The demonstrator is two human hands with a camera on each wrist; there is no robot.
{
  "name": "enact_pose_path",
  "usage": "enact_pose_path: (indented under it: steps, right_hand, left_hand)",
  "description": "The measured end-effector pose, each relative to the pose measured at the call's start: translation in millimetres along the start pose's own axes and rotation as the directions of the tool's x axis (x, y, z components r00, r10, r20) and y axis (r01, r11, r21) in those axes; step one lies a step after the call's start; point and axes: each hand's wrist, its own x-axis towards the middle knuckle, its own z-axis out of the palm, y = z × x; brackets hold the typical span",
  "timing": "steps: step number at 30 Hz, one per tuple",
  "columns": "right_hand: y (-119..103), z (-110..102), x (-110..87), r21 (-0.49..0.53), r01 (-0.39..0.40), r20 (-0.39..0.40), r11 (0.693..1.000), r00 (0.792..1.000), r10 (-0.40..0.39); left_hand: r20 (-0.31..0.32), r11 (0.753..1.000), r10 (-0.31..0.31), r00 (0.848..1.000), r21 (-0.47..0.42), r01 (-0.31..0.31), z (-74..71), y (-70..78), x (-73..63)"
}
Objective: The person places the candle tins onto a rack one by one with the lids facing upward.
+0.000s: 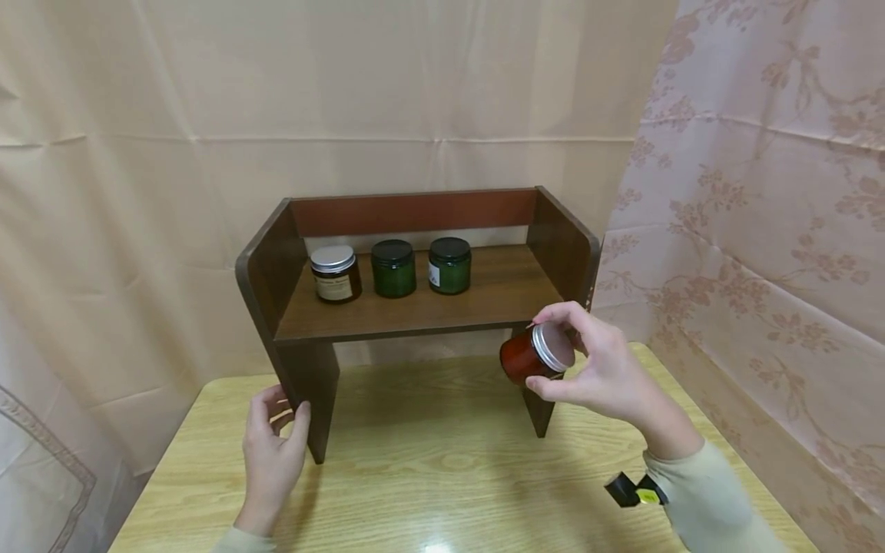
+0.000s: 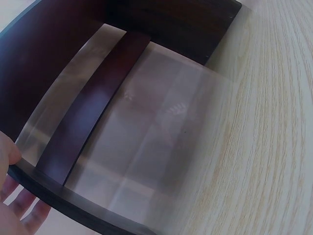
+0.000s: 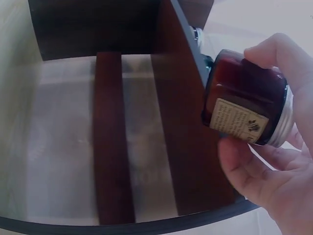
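Note:
My right hand grips an amber glass jar with a silver lid, tilted on its side in front of the right end of a dark wooden shelf. In the right wrist view, thumb and fingers pinch the jar, and its printed paper label shows. My left hand holds the front edge of the shelf's left side panel, thumb on one side and fingers on the other. On the shelf board stand a brown jar with a silver lid and two green jars with black lids.
The shelf stands on a light wood-grain table. A beige curtain hangs behind, and a flowered pink cloth is at the right. A small black object with a yellow patch sits by the right sleeve.

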Motion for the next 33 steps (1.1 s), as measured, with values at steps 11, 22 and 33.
enact_pose_path:
  steps: [11, 22, 33]
  right_hand:
    - [-10, -12, 41.2, -0.141, -0.003, -0.097, 0.990, 0.995, -0.011]
    - [-21, -9, 76.6, -0.179, -0.151, -0.106, 0.972, 0.985, 0.133]
    - [-14, 2, 102.3, -0.206, -0.216, -0.110, 0.954, 0.974, 0.197]
  left_hand:
    - [-0.007, 1.000, -0.001, 1.000, 0.006, 0.001, 0.0, -0.6, -0.5]
    - [-0.001, 1.000, 0.003, 1.000, 0.007, -0.003, 0.2, -1.3, 0.1]
    - [-0.005, 1.000, 0.001, 1.000, 0.009, -0.001, 0.2, -3.4, -0.3]
